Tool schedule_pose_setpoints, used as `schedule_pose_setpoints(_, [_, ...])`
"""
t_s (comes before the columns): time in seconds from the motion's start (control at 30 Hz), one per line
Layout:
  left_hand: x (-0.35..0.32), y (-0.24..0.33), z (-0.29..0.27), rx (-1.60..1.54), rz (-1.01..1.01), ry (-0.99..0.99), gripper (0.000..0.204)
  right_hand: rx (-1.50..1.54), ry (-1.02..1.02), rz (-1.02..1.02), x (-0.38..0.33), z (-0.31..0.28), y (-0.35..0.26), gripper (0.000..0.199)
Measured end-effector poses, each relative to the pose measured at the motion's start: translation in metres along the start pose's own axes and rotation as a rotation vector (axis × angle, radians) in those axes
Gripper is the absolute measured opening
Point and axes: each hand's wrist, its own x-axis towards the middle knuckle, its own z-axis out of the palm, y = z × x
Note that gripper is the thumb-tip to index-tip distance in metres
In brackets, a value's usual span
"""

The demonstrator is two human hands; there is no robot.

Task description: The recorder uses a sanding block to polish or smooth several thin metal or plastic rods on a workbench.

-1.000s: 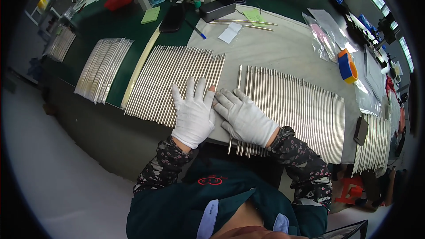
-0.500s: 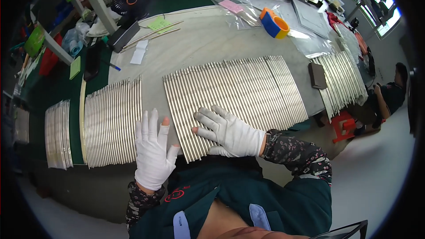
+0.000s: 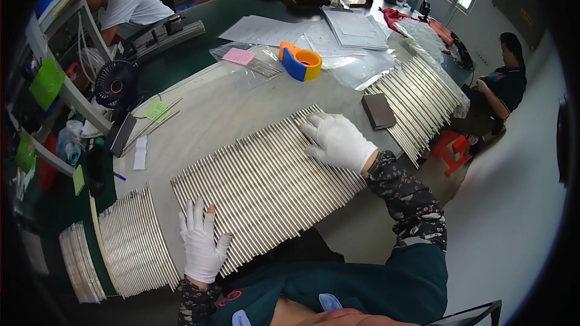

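A wide row of thin, shiny metal rods (image 3: pixel 260 175) lies side by side on the grey table top. My left hand (image 3: pixel 202 244), in a white glove with bare thumb and fingertip, lies flat along the row's left edge, its fingers stretched out. My right hand (image 3: pixel 339 140), gloved the same way, rests on top of the rods near their far right end. Its fingers are spread and slightly bent, holding nothing. Left of my left hand lies a second group of rods (image 3: pixel 138 241). A dark brown block (image 3: pixel 378 111) stands beyond my right hand, by a third group of rods (image 3: pixel 417 105).
At the far left lies a plastic-wrapped bundle of rods (image 3: pixel 81 262). A tape dispenser (image 3: pixel 300 62), plastic bags and papers (image 3: pixel 266 30) cover the far side. A small black fan (image 3: pixel 116 83) stands back left. One person (image 3: pixel 136 3) leans at the back; another (image 3: pixel 504 93) sits at right.
The view has swung toward the right and up. My right hand has moved from the left part of the wide row to its far right end. My left hand now meets the row's left edge.
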Motion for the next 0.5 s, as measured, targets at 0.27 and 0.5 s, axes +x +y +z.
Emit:
schedule_pose_setpoints(0.27, [0.034,-0.006,-0.007,-0.027,-0.008,-0.027,0.070,-0.705,-0.184,0.656,0.065,0.043,0.184,0.033])
schedule_pose_setpoints(0.5, [0.053,-0.004,-0.007,-0.036,-0.035,-0.044,0.069,-0.703,-0.137,0.699,0.095,0.054,0.253,0.019])
